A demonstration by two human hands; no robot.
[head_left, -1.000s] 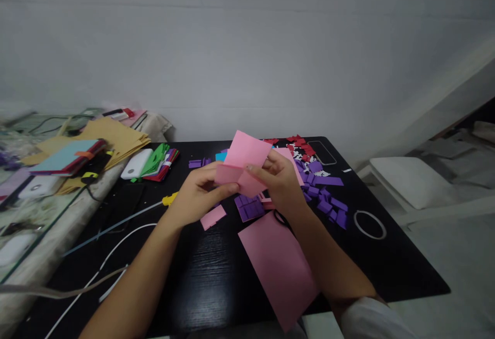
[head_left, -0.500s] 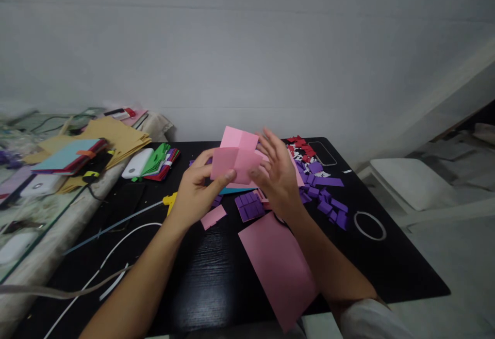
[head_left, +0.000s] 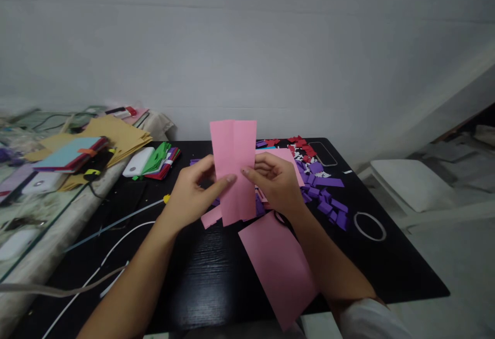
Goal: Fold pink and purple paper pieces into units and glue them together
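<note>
A creased strip of pink paper point(head_left: 234, 148) stands upright above the table, a fold line running down its length. My left hand point(head_left: 195, 189) pinches its left side, thumb in front and fingers behind. On the opposite side my right hand point(head_left: 276, 181) grips the same paper in the same way. Below my right wrist lies a larger pink sheet point(head_left: 278, 272), partly over the table's front edge. A small pink piece point(head_left: 211, 216) rests under the held paper's lower left. Behind my right hand another pink sheet point(head_left: 284, 155) shows in part.
Several folded purple paper pieces point(head_left: 328, 205) and red scraps point(head_left: 303, 145) cover the right of the black table point(head_left: 204, 277). A clear tape-like ring point(head_left: 370, 226) lies nearby. At left are a glue gun's yellow tip point(head_left: 166, 198), a white cable point(head_left: 104, 256) and green folded papers point(head_left: 157, 157).
The pink paper was turned and opened out from a bent shape into a tall upright strip. My right hand, fingers raised before, has closed on its right side.
</note>
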